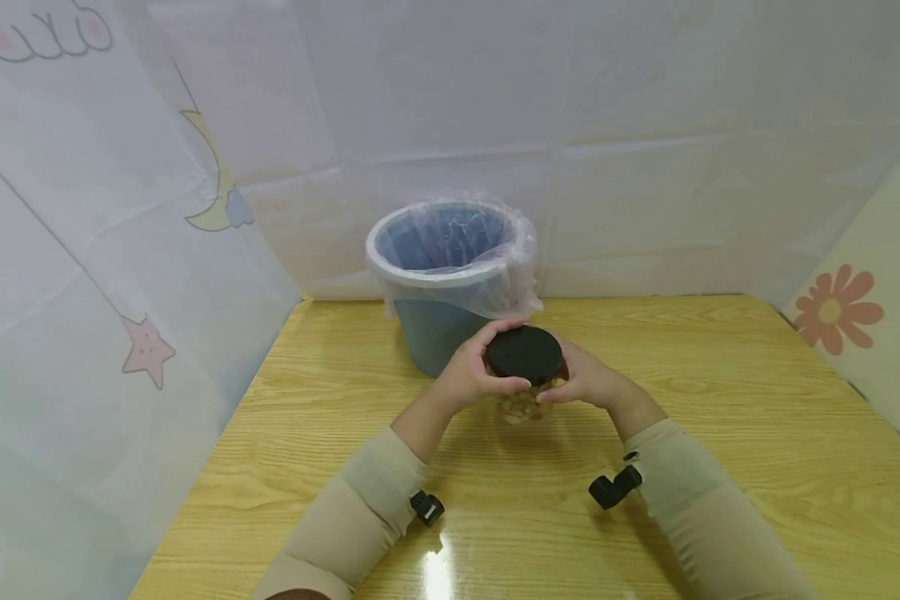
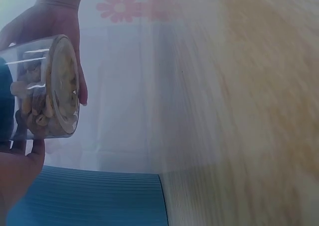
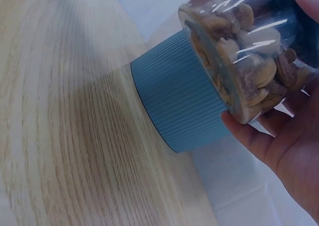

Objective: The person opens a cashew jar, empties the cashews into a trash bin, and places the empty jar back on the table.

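Both hands hold a clear jar (image 3: 254,56) of mixed nuts above the wooden table. Its black lid (image 1: 525,355) faces up toward the head camera. My left hand (image 1: 482,367) curls round the lid's left side, thumb along the front edge. On the other side, my right hand (image 1: 585,379) grips the jar, its thumb at the front just below the lid. Nuts (image 2: 37,101) lie inside against the jar's base, seen through the plastic in both wrist views. The jar's bottom is lifted off the tabletop there.
Behind the jar, a blue ribbed bin (image 1: 427,329) stands on the table (image 1: 330,467), lined with a thin clear bag (image 1: 521,275) folded over its white rim. Patterned sheets (image 1: 645,167) hang behind the table and at both sides.
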`<state>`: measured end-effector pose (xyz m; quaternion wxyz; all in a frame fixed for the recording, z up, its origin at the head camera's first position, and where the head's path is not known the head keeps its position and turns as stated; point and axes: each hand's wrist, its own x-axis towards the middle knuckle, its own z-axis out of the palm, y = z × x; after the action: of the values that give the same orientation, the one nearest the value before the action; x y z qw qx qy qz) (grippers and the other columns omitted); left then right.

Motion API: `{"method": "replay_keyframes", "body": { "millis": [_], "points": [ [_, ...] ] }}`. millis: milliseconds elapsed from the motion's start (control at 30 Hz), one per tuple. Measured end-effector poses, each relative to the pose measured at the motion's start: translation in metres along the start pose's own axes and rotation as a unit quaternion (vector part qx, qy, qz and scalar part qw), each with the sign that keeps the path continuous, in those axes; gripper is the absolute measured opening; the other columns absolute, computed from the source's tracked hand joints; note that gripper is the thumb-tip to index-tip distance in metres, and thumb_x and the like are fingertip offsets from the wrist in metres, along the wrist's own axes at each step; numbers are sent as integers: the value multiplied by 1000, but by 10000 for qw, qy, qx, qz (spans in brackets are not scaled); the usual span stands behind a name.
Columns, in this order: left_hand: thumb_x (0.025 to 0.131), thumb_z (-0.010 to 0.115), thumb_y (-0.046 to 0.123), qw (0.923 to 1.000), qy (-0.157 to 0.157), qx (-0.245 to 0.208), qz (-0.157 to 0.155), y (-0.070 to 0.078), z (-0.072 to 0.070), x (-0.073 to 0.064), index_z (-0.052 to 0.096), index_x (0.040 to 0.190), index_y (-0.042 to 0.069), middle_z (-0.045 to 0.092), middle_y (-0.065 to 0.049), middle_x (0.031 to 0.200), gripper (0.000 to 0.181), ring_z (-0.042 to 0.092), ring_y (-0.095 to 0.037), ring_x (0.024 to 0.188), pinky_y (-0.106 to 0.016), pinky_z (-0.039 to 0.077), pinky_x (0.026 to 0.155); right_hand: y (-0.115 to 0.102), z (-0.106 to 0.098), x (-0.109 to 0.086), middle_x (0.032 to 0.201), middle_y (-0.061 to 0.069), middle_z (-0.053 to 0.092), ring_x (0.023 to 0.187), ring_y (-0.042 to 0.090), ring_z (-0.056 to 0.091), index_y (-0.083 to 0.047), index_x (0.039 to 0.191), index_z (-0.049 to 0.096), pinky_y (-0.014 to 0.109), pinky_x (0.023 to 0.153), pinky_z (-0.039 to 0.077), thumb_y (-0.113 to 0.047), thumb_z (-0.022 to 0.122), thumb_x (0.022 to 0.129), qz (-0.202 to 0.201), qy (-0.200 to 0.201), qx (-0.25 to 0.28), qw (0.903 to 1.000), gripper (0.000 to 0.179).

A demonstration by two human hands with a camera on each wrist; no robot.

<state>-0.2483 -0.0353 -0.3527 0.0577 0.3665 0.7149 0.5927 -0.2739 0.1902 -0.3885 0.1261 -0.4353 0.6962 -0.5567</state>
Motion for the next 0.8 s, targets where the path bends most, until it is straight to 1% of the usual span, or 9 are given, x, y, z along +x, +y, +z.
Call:
{"method": "replay_keyframes", "body": {
  "millis": [67, 167, 300, 400, 500, 667, 733, 800],
  "points": [
    [75, 74, 5, 9999, 59, 87, -21, 2, 0, 0, 34, 138, 4, 38, -11, 139, 75, 43, -21, 120, -30, 39, 97, 0, 0, 0, 136, 4, 38, 118, 16, 44, -1, 141, 22, 29, 94, 41, -7, 70, 78, 6, 11, 19, 10000, 79],
    [75, 74, 8, 9997, 127, 187, -58, 3, 0, -1, 35, 138, 4, 39, -10, 139, 75, 43, -21, 120, -30, 39, 97, 1, 1, -1, 138, 4, 36, 118, 17, 44, -4, 142, 21, 31, 88, 44, -13, 70, 80, 71, 51, 159, 9998, 81],
    [75, 75, 11, 9997, 140, 181, -119, 3, 0, -1, 35, 139, 4, 38, -10, 139, 75, 43, -22, 120, -29, 40, 95, 3, 2, -3, 137, 3, 35, 110, 18, 47, -5, 144, 18, 35, 76, 47, -18, 70, 81, 83, 112, 367, 9992, 82],
    [75, 75, 11, 9997, 155, 125, -116, 4, 1, -1, 35, 139, 5, 38, -11, 139, 75, 43, -22, 120, -27, 41, 94, 5, 3, -4, 136, 3, 37, 103, 19, 49, -5, 144, 18, 36, 74, 46, -18, 68, 83, -1, 165, 429, 9989, 80],
    [75, 75, 9, 9996, 259, 20, -60, 5, 0, 0, 36, 138, 5, 39, -12, 137, 74, 44, -23, 118, -27, 42, 93, 6, 3, -6, 135, 2, 38, 105, 19, 49, -7, 144, 20, 33, 80, 45, -16, 67, 83, 27, 298, 462, 9985, 77],
    [74, 75, 6, 9987, 511, -16, 5, 8, -3, 1, 40, 136, 8, 41, -13, 134, 71, 46, -23, 115, -29, 44, 90, 6, 3, -11, 132, -2, 41, 117, 13, 45, -6, 144, 20, 25, 95, 38, -12, 66, 83, 199, 592, 644, 9960, 77],
    [73, 75, 6, 9984, 566, -67, 34, 9, -4, 2, 40, 136, 8, 42, -13, 134, 72, 46, -23, 114, -29, 45, 89, 7, 4, -12, 131, -1, 42, 119, 13, 43, -4, 144, 19, 24, 96, 37, -10, 66, 83, 141, 634, 766, 9949, 77],
    [73, 75, 6, 9982, 586, -134, 76, 10, -4, 3, 40, 136, 8, 41, -14, 134, 72, 46, -24, 114, -29, 45, 89, 9, 4, -12, 130, -1, 42, 117, 12, 43, -5, 143, 21, 24, 95, 38, -10, 66, 83, 47, 669, 867, 9940, 75]
  ]
}}
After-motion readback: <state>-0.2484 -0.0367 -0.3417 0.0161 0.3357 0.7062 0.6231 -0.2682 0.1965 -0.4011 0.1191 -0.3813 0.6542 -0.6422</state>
